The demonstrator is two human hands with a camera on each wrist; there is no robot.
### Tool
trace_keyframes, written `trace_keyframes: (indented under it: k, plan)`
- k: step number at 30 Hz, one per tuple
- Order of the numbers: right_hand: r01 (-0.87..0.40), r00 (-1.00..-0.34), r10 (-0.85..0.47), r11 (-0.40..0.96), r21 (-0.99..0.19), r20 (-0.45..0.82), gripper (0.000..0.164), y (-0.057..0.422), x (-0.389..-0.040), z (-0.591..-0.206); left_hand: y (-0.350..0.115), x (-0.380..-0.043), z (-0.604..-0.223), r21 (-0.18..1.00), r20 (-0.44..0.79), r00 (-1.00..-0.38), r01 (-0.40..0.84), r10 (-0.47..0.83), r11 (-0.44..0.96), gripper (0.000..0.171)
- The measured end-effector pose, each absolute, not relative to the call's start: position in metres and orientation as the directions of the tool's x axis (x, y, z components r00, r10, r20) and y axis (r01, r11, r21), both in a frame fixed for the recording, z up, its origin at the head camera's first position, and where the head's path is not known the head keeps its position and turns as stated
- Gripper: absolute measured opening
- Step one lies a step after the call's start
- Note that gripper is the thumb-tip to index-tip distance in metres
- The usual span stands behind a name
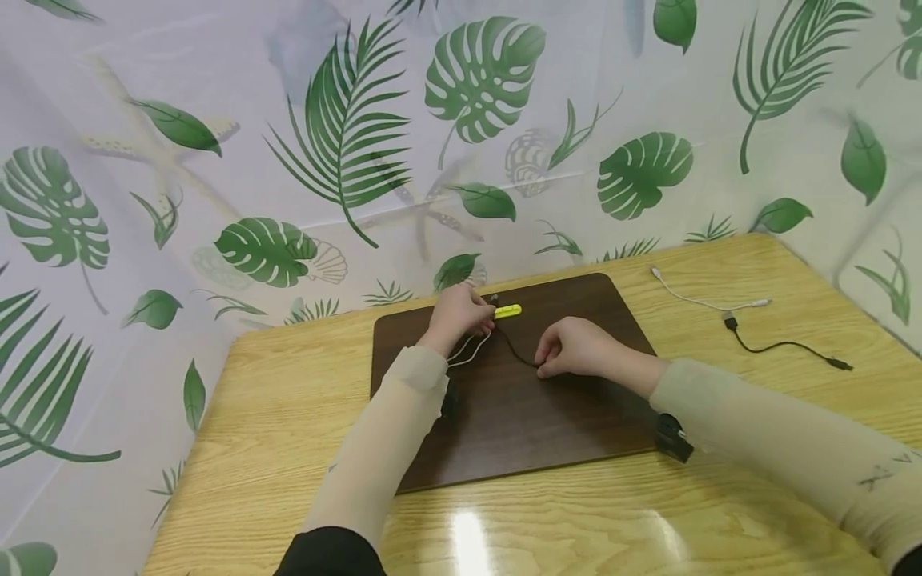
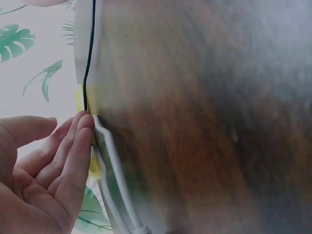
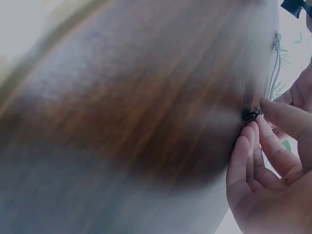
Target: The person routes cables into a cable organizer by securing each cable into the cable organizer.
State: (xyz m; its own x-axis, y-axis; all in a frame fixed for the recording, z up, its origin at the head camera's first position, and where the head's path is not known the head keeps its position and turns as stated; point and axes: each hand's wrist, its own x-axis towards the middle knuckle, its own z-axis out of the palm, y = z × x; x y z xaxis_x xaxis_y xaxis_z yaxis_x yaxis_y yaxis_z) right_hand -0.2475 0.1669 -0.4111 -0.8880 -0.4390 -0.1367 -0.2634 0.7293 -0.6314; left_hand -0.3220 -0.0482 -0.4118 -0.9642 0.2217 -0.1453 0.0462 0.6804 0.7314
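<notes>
On the dark brown board (image 1: 519,424), my left hand (image 1: 461,310) lies over a bright yellow strip (image 1: 508,311) and a looped white cable (image 1: 470,354). The left wrist view shows its fingers nearly straight, fingertips pressing where a thin black cable (image 2: 90,48) crosses the strip, with the thumb apart. My right hand (image 1: 576,348) is lower and to the right, over the board. Between thumb and fingers it pinches the black cable's small plug (image 3: 251,117). From there the cable runs slack to the left hand, whose fingers hide part of the strip.
Right of the board, a short white cable (image 1: 709,302) and a black USB cable (image 1: 778,347) lie on the light wooden table (image 1: 288,424). A leaf-patterned sheet (image 1: 562,192) hangs along the back and sides. Dark wrist devices (image 1: 672,438) sit under the sleeves.
</notes>
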Motion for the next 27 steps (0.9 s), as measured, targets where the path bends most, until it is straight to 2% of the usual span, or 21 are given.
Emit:
trace_keyframes:
  k: [7, 18, 27]
  plan:
    - [-0.174, -0.897, -0.403, 0.702, -0.690, -0.184, 0.009, 0.179, -0.245, -0.415, -0.050, -0.318, -0.413, 0.819, -0.195, -0.952, -0.027, 0.234, 0.573, 0.028]
    - [0.173, -0.875, -0.312, 0.513, -0.841, -0.371, 0.030, 0.199, -0.236, -0.411, -0.039, -0.308, -0.416, 0.869, -0.241, -0.929, -0.077, 0.281, 0.489, 0.034]
    - [0.212, -0.869, -0.311, 0.469, -0.857, -0.386, 0.034, 0.210, -0.233, -0.407, -0.015, -0.301, -0.411, 0.888, -0.210, -0.920, -0.038, 0.330, 0.458, 0.033]
